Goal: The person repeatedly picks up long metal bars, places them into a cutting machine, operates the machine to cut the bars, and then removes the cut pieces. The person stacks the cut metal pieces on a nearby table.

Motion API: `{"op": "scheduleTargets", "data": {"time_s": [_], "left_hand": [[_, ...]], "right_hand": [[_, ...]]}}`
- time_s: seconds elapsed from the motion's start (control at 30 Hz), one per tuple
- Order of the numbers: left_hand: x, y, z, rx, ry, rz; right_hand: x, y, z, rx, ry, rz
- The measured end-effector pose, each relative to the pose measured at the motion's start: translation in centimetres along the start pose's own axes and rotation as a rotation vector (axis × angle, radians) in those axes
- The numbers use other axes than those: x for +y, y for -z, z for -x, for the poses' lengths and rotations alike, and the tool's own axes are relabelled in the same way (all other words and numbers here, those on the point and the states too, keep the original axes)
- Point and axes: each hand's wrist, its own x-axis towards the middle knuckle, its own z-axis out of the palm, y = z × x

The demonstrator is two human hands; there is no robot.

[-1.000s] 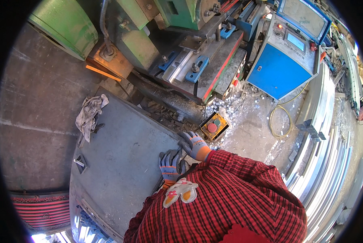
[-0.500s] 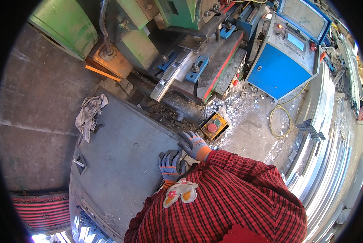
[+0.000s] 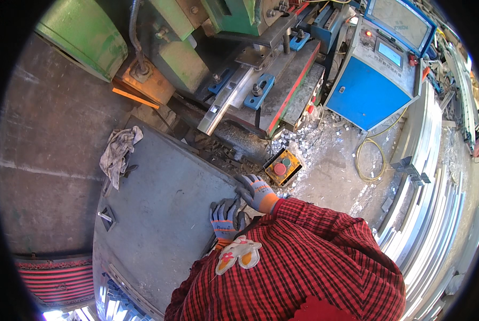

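My gloved left hand [image 3: 226, 216] and right hand [image 3: 257, 191] rest flat, fingers spread, gripping nothing, on the grey steel table [image 3: 159, 214]. Pedal box [image 3: 283, 167] at two o'clock: a slip could trigger it.

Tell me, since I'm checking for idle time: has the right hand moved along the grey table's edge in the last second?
No. The right hand rests at the same spot on the table edge, just left of the yellow button box.
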Motion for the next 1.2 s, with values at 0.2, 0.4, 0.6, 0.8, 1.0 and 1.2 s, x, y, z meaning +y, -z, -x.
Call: {"op": "scheduleTargets", "data": {"time_s": [0.2,0.4,0.6,0.8,1.0,1.2], "left_hand": [[-0.1,0.0,-0.1,-0.026,-0.004,-0.015],[0.0,-0.1,-0.1,-0.021,0.003,-0.022],[0.3,0.3,-0.3,-0.030,0.001,-0.016],[-0.1,1.8,-0.7,-0.146,0.073,0.083],[-3.9,3.6,-5.7,-0.079,0.164,0.159],[-8.3,3.9,-16.2,0.012,0.121,0.152]], "right_hand": [[-0.3,0.5,0.1,-0.020,-0.013,-0.006],[-0.4,0.6,0.1,-0.025,-0.013,0.003],[-0.5,0.6,0.1,-0.043,-0.041,0.005],[-2.7,1.1,-0.8,0.001,-0.105,0.128],[-6.0,-1.0,-4.1,0.172,-0.060,0.072],[-7.6,-2.4,-5.8,0.072,-0.162,0.430]]}}
